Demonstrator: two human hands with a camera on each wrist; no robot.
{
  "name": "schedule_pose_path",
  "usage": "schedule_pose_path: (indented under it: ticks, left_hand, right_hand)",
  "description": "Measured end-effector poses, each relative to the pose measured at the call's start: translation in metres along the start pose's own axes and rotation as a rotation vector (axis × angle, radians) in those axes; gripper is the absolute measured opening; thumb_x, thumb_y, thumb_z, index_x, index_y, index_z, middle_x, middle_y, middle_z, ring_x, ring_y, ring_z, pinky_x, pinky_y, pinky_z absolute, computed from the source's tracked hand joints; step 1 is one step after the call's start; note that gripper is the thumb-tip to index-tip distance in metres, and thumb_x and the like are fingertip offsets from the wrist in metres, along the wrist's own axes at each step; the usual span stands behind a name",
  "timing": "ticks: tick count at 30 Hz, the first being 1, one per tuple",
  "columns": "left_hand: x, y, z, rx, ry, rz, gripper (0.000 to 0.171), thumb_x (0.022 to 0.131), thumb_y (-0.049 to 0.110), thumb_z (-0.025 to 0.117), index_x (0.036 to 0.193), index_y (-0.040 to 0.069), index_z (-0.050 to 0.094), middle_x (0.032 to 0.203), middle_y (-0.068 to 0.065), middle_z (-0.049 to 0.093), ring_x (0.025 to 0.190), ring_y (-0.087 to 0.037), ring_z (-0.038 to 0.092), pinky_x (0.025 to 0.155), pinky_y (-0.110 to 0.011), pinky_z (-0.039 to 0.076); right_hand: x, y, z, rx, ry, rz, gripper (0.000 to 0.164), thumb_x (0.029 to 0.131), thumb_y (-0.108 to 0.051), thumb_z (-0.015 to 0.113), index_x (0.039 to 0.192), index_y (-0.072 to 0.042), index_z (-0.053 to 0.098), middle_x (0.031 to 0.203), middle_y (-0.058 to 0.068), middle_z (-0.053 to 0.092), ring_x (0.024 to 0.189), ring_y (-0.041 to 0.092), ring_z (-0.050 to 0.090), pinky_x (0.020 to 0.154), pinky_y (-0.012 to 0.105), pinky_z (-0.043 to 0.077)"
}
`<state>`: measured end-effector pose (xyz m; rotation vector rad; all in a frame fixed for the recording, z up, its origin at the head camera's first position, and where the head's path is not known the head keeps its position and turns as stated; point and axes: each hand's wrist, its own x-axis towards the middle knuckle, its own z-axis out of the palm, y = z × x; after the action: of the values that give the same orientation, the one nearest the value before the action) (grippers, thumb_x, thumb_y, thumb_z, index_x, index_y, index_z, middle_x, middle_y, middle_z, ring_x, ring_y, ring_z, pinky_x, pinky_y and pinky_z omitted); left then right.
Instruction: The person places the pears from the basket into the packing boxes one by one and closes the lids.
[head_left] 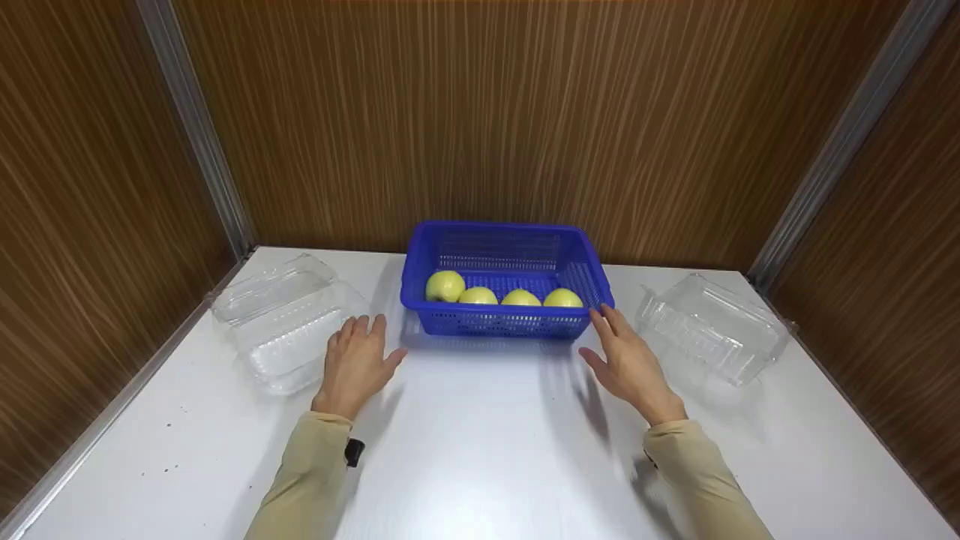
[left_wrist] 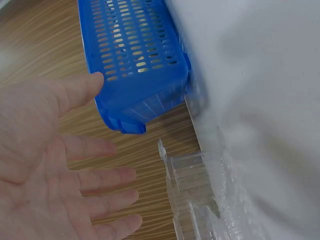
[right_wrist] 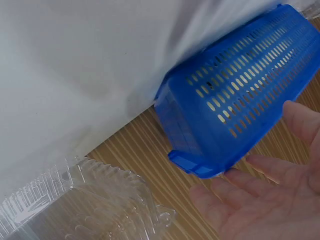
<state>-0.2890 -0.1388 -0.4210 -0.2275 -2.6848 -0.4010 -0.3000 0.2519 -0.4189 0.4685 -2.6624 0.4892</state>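
Observation:
A blue plastic basket (head_left: 504,324) with slotted sides stands at the back of the white table, with several yellow-green apples (head_left: 445,286) in a row inside. My left hand (head_left: 355,367) is spread out left of the basket's front, beside a clear plastic container. In the left wrist view its palm (left_wrist: 35,165) faces the camera and nothing is held. My right hand (head_left: 630,367) reaches toward the basket's front right corner, fingers extended. In the right wrist view its fingertips lie close to the basket's rim (right_wrist: 210,172); whether they touch I cannot tell.
A clear clamshell container (head_left: 292,330) lies opened on the table's left side. Another clear container (head_left: 716,330) sits at the right. Wood-grain panels (head_left: 480,112) enclose the white table (head_left: 465,442) at the back and both sides.

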Motion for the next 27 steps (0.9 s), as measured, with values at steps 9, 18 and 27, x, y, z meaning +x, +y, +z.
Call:
schedule_pose_path:
  ticks: [9, 18, 27]
  left_hand:
    - [-0.001, -0.017, 0.0, 0.055, 0.034, 0.029, 0.03, 0.082, 0.009, 0.074, 0.103, -0.009, 0.064, 0.093, -0.024, 0.064, 0.087, -0.044, 0.062, 0.07, -0.055, 0.052]
    - [-0.003, -0.041, -0.007, 0.114, -0.054, 0.008, 0.007, 0.079, -0.01, 0.059, 0.082, -0.009, 0.065, 0.074, -0.023, 0.06, 0.071, -0.043, 0.061, 0.059, -0.054, 0.051]
    - [-0.007, -0.059, -0.022, 0.088, -0.199, -0.038, 0.013, 0.084, -0.01, 0.054, 0.074, -0.003, 0.06, 0.071, -0.023, 0.064, 0.065, -0.041, 0.064, 0.052, -0.05, 0.05]
  right_hand:
    - [0.018, 0.002, -0.004, 0.009, 0.022, 0.015, 0.042, 0.091, -0.003, 0.064, 0.131, 0.007, 0.057, 0.136, 0.03, 0.053, 0.125, 0.046, 0.052, 0.104, 0.056, 0.042]
    - [0.029, 0.0, -0.009, -0.024, 0.004, 0.063, 0.035, 0.09, 0.008, 0.057, 0.123, 0.002, 0.066, 0.122, 0.027, 0.062, 0.111, 0.045, 0.061, 0.094, 0.056, 0.049]
    - [0.038, 0.0, -0.007, -0.069, 0.088, 0.068, 0.025, 0.09, 0.006, 0.059, 0.109, -0.001, 0.074, 0.104, 0.023, 0.069, 0.094, 0.043, 0.066, 0.082, 0.055, 0.053]
